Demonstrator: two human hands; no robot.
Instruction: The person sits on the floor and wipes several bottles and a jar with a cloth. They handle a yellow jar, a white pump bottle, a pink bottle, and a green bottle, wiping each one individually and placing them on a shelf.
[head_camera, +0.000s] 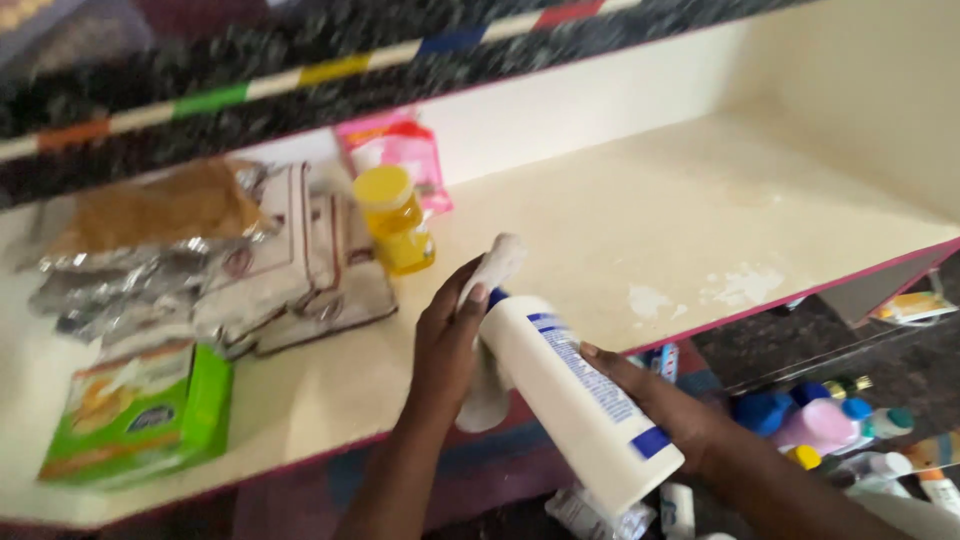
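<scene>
Before the cream shelf (620, 200), right hand (665, 405) clasped beneath white bottle (575, 395), palm hidden, left hand (445, 345) pressing pale cloth (495, 300) to its blue cap end, fingers partly concealed, yellow bottle (395, 220) behind, foil packets (150, 260) blurred, green box (140, 410) leftward.

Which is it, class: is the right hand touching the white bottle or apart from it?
Touching. The head view shows the right hand under the white bottle, thumb lying on its side.
</scene>
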